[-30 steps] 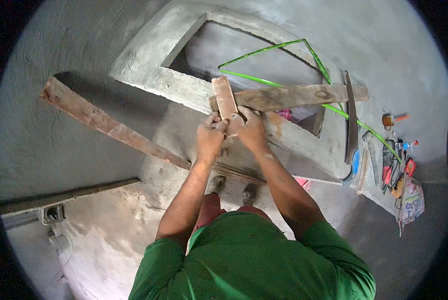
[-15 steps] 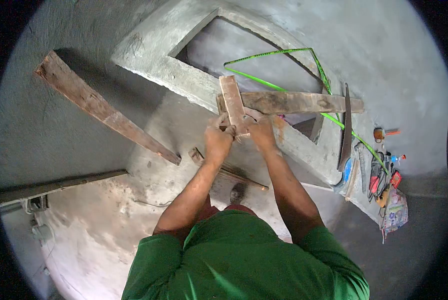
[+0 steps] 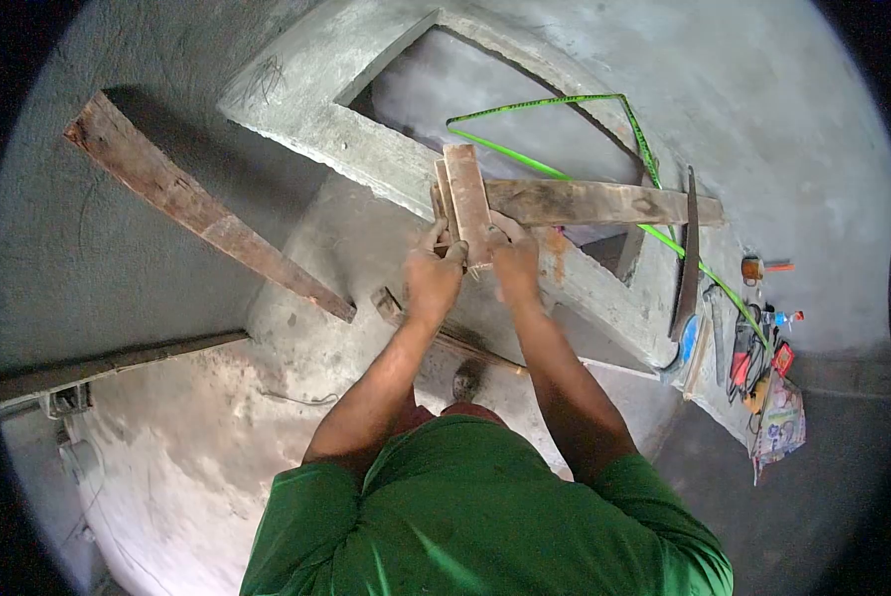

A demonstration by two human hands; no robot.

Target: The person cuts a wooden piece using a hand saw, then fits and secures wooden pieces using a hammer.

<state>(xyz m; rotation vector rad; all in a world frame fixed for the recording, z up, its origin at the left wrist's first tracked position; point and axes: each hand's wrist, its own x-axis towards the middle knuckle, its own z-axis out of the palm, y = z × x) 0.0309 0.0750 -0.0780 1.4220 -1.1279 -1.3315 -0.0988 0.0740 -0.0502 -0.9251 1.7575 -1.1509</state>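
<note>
My left hand (image 3: pixel 434 276) and my right hand (image 3: pixel 514 256) are closed around the lower ends of short wooden pieces, held in front of my body. The front piece, a pale flat wooden block (image 3: pixel 467 204), stands nearly upright between both hands. Just behind its left edge shows a second wooden piece (image 3: pixel 445 199), pinched by my left fingers and partly hidden. Beyond my hands a long wooden plank (image 3: pixel 604 204) lies across the opening of a concrete slab (image 3: pixel 386 159). Whether the held pieces touch that plank I cannot tell.
A green measuring tape (image 3: pixel 525 164) loops over the slab, and a long dark saw-like blade (image 3: pixel 690 258) crosses the plank's right end. Tools and a plastic bag (image 3: pixel 781 417) lie at right. A big board (image 3: pixel 207 209) leans at left; another timber (image 3: pixel 455 340) lies below my hands.
The front block has turned slightly more upright and moved a little to the right. More of the second piece now shows at its left. Both hands keep hold.
</note>
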